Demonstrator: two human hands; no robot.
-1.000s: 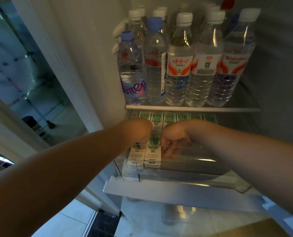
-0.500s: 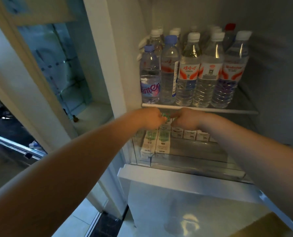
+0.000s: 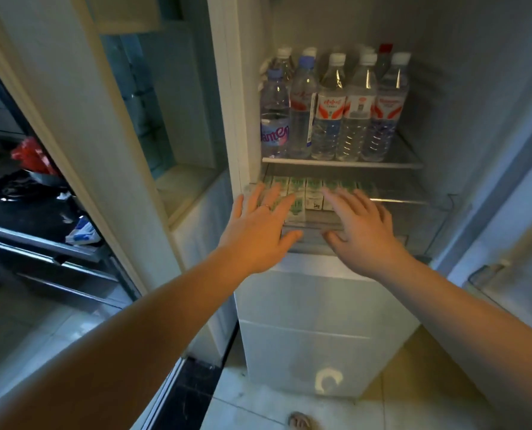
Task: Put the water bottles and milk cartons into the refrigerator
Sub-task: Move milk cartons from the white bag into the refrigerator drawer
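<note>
Toes in a sandal [image 3: 300,422] at 6 o'clock, bottom edge, on pale floor tile. Both bare forearms reach up from 7 and 5 o'clock. Left hand [image 3: 258,231]: fingers spread and straight, holding nothing, ring [image 3: 266,207] on 1 finger. Right hand [image 3: 364,231]: fingers likewise spread, holding nothing. Both hands lie in front of the clear drawer [image 3: 413,218] of the open refrigerator [image 3: 475,88]; contact with the drawer front cannot be told. Milk cartons [image 3: 312,197], green and white, stand packed in a row inside that drawer, just past the fingertips at 12 o'clock of the hands. Glass shelf [image 3: 342,164] directly above. Water bottles [image 3: 330,110] stand upright on it, 5 in the front row touching side by side, more caps behind, 1 red.
</note>
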